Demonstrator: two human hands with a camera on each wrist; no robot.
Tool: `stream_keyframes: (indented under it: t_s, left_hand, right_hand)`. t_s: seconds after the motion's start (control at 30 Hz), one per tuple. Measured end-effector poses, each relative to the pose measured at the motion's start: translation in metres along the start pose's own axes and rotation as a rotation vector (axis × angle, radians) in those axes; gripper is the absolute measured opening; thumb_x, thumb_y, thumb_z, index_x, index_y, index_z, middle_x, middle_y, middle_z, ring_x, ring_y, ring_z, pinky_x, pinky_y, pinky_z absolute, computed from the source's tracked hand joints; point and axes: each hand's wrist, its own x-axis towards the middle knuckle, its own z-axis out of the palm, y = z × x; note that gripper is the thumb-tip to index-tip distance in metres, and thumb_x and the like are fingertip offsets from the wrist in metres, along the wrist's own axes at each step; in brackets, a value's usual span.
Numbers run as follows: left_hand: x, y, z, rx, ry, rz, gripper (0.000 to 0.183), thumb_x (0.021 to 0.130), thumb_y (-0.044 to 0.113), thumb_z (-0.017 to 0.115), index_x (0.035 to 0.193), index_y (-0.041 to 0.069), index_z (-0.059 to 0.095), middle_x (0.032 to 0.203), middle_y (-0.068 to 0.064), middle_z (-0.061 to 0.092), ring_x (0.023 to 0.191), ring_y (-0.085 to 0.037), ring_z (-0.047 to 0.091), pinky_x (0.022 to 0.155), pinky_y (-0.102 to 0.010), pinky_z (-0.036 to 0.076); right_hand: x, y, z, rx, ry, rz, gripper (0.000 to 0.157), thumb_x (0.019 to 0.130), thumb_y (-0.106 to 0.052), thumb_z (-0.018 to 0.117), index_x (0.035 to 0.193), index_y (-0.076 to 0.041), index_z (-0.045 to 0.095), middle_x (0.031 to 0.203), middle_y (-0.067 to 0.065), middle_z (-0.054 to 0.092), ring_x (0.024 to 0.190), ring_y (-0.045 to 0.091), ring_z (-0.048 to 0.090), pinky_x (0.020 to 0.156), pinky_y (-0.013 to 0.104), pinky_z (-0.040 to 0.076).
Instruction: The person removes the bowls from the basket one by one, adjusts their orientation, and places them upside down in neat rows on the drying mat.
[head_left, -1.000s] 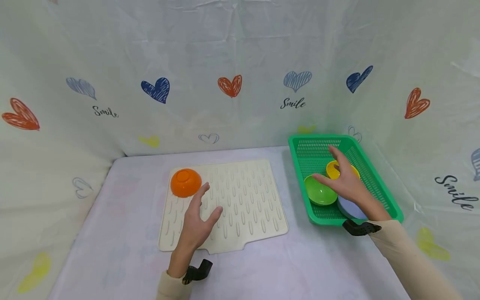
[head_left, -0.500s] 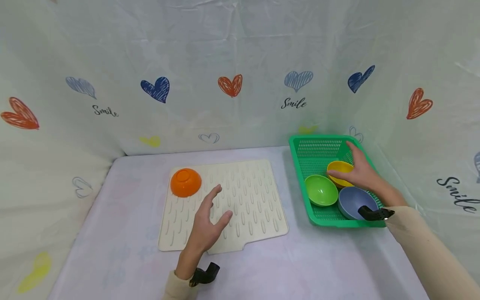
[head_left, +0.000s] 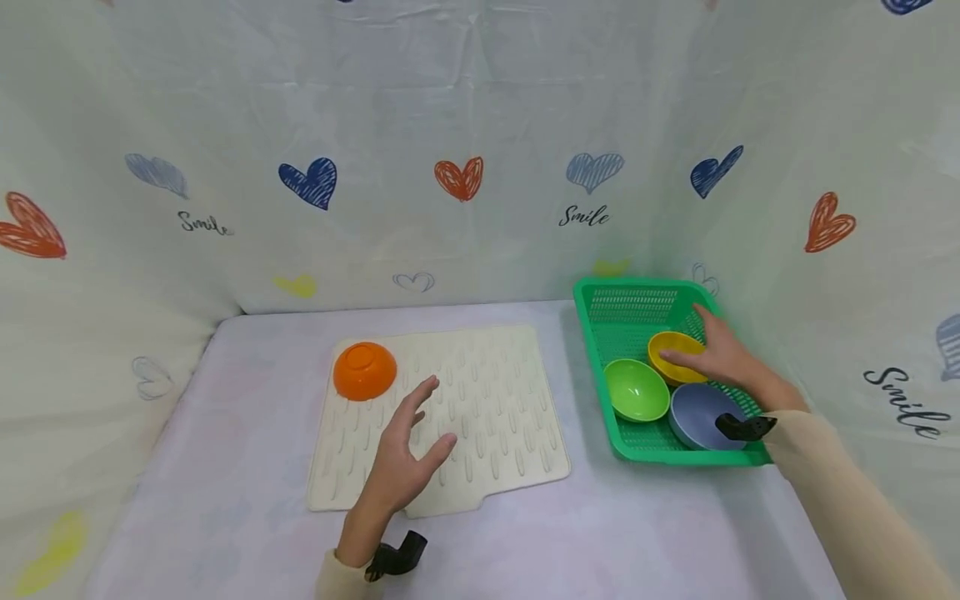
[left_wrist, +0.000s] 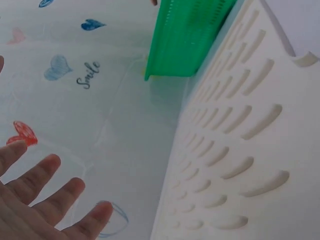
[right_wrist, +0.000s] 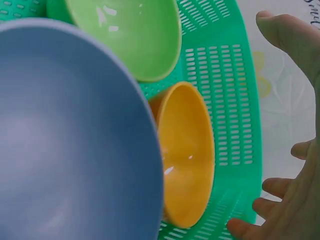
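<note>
Yellow bowl point(right_wrist: 187, 155) lies just below the right grip point(head_left: 726, 357) (thumb and fingers apart).

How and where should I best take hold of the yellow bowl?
Grip the yellow bowl probably by its far rim, coming from above with the right hand, thumb inside, fingers outside: its mouth opens upward, and the lime-green bowl and periwinkle-blue bowl crowd its near side.

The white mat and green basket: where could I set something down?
Bare: the white mat right of the orange bowl and left hand, the table between mat and green basket, and the basket's far-left corner. Crowded: the basket's nearer part, with lime bowl, blue bowl, yellow bowl and right hand.
</note>
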Motion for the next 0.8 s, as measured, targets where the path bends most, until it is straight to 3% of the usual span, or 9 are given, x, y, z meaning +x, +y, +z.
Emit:
stream_keyframes:
  t_s: [0.13,0.33,0.5,0.8]
  left_hand:
    - [-0.001,-0.004,-0.008,-0.007,0.013,0.033,0.074,0.089,0.015,0.072,0.156,0.008,0.042,0.157,-0.013,0.048,0.141,-0.033,0.049,0.108,-0.065,0.047]
    - [-0.005,-0.006,-0.003,-0.032,0.001,0.029,0.074,0.090,0.016,0.071,0.157,0.008,0.040,0.157,-0.011,0.049,0.141,-0.031,0.050,0.105,-0.061,0.051]
    - [-0.008,-0.007,-0.002,-0.040,0.006,0.049,0.077,0.089,0.014,0.071,0.158,0.012,0.038,0.156,-0.011,0.051,0.139,-0.030,0.052,0.102,-0.060,0.054]
    - [-0.006,-0.006,-0.003,-0.046,0.008,0.053,0.085,0.088,0.013,0.071,0.162,0.021,0.031,0.154,-0.010,0.052,0.137,-0.031,0.055,0.101,-0.058,0.055]
  right_hand:
    - [-0.003,0.009,0.009,0.012,-0.008,0.025,0.117,0.093,-0.048,0.070,0.161,0.005,-0.010,0.165,0.039,-0.004,0.148,0.063,0.010,0.111,0.083,0.020]
    - [0.002,0.015,0.012,-0.006,-0.019,0.011,0.114,0.092,-0.040,0.072,0.160,0.008,-0.006,0.163,0.043,0.002,0.145,0.064,0.017,0.112,0.081,0.023]
    - [0.009,0.020,0.021,-0.039,-0.043,-0.024,0.116,0.087,-0.037,0.077,0.158,0.013,0.001,0.156,0.048,0.016,0.133,0.060,0.034,0.108,0.077,0.034]
    - [0.012,0.025,0.022,-0.126,-0.041,-0.085,0.105,0.085,-0.030,0.076,0.153,0.021,0.014,0.142,0.047,0.039,0.115,0.054,0.050,0.097,0.071,0.045]
